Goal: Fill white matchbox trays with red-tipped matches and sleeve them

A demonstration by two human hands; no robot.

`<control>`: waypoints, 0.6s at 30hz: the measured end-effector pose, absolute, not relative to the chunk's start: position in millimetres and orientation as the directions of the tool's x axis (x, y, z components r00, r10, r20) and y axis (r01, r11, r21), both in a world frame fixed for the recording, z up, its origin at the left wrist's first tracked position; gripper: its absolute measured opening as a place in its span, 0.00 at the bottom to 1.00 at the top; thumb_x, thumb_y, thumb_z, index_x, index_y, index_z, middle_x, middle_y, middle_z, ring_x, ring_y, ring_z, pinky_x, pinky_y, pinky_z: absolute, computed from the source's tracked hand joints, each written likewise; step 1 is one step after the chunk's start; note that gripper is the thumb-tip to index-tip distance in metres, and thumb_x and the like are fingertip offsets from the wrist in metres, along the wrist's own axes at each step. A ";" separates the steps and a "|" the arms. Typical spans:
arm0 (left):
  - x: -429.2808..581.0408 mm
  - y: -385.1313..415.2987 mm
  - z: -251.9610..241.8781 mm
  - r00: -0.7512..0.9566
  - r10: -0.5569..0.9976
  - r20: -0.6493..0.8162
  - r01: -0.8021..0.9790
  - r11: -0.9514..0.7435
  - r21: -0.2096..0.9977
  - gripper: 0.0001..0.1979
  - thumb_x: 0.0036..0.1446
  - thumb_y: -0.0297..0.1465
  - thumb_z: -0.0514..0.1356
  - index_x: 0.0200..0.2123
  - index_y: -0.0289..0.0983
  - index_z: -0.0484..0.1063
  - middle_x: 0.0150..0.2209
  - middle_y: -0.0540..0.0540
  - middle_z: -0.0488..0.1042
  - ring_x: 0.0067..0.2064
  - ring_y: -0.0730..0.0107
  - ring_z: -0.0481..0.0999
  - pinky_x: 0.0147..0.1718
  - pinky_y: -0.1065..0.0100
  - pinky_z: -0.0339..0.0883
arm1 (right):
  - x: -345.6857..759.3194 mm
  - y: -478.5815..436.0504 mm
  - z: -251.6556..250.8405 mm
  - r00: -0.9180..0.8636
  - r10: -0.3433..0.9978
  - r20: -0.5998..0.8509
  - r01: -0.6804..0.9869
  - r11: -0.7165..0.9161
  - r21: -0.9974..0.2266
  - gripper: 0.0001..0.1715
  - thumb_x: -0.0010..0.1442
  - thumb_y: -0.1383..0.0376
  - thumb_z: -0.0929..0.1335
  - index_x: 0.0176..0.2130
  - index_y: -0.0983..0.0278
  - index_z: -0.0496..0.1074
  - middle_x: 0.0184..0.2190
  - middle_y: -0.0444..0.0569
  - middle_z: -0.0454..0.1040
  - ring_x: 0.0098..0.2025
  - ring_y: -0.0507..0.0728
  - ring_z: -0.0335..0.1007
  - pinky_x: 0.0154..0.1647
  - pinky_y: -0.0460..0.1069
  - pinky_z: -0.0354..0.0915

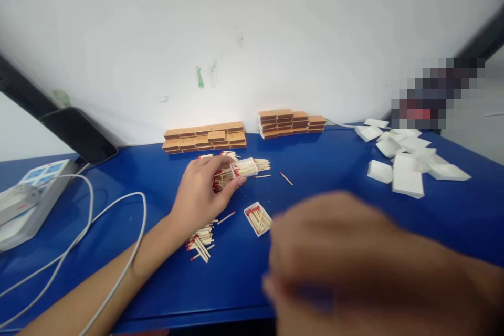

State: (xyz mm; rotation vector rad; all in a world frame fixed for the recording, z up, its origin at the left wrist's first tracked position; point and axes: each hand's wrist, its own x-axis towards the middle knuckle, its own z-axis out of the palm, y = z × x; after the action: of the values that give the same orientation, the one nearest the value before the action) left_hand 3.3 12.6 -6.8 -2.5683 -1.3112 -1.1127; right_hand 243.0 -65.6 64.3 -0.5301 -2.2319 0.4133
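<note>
My left hand has its thumb and fingers around one end of a white matchbox tray with red-tipped matches in it. Beneath and beside that hand lies a pile of loose matches, partly hidden by the palm. A second matchbox tray, holding several matches, rests on the blue table between my hands. Close to the camera, my right hand is smeared by motion and overlaps the edge of this second tray in view; its fingers cannot be made out. One single match lies apart, right of the held tray.
Along the wall stand two stacks of orange matchboxes, one at left and one at right. White empty trays are heaped at the right. A power strip and looping white cable occupy the left, the cable crossing over my left forearm.
</note>
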 end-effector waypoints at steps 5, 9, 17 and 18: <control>3.7 13.5 -8.0 0.370 0.704 0.607 0.723 -0.628 0.287 0.16 0.64 0.40 0.69 0.50 0.39 0.75 0.44 0.45 0.83 0.46 0.54 0.81 0.47 0.55 0.70 | 275.8 25.2 48.8 -0.499 0.681 0.536 0.539 0.728 -0.424 0.01 0.62 0.66 0.69 0.36 0.59 0.72 0.23 0.40 0.70 0.24 0.51 0.65 0.27 0.49 0.63; 3.3 14.1 -8.9 0.374 0.694 0.615 0.720 -0.636 0.280 0.16 0.64 0.40 0.69 0.50 0.39 0.75 0.43 0.45 0.83 0.44 0.55 0.81 0.46 0.54 0.70 | 301.0 62.0 18.1 -0.549 0.819 0.166 0.754 0.571 -0.323 0.14 0.64 0.54 0.70 0.31 0.60 0.74 0.26 0.45 0.75 0.27 0.54 0.69 0.28 0.50 0.61; 3.2 14.3 -13.3 0.404 0.679 0.614 0.688 -0.667 0.285 0.17 0.64 0.40 0.69 0.51 0.39 0.75 0.45 0.44 0.82 0.46 0.55 0.81 0.49 0.53 0.72 | 299.6 43.3 -0.2 -0.536 0.842 -0.053 0.810 0.496 -0.312 0.11 0.65 0.57 0.69 0.33 0.59 0.73 0.34 0.50 0.79 0.33 0.59 0.73 0.32 0.52 0.62; 3.0 14.6 -14.3 0.405 0.679 0.612 0.687 -0.668 0.286 0.17 0.64 0.40 0.69 0.51 0.39 0.75 0.45 0.44 0.82 0.46 0.55 0.81 0.49 0.53 0.72 | 297.7 41.7 0.7 -0.558 0.829 -0.033 0.792 0.521 -0.317 0.10 0.66 0.60 0.67 0.33 0.59 0.73 0.35 0.50 0.79 0.34 0.59 0.73 0.33 0.52 0.62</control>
State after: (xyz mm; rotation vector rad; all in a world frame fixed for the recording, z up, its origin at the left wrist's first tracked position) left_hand 3.0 14.6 -14.3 -2.6244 -1.2756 -1.1345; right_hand 297.7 41.7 0.7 -1.4093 -2.6318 0.4529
